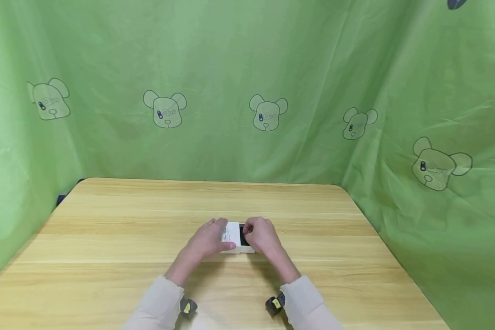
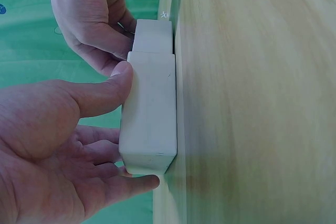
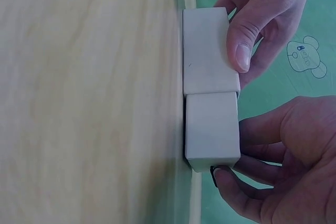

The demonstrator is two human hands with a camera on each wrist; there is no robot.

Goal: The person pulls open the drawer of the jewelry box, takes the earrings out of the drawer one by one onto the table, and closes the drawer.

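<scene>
A small white drawer-style box lies on the wooden table, its inner tray [image 3: 212, 127] pulled partway out to the right. Dark printing shows on top of the outer sleeve [image 1: 233, 232]. My left hand [image 1: 208, 239] grips that sleeve at its left part, thumb along the near upper edge, other fingers around the far side and left end. Over the tray's black inside [image 1: 243, 236], my right hand [image 1: 264, 236] has curled fingers at the exposed end. One fingertip meets a small black tab [image 3: 213, 177] at the tray's outer end. The right thumb's tip is hidden behind the tray.
The pale wooden table [image 1: 107, 220] spreads out around the box. Green cloth [image 1: 218, 55] with bear-head outlines hangs behind it and at both sides. Black wrist devices [image 1: 274, 305] sit under both sleeve cuffs, just above the table's near part.
</scene>
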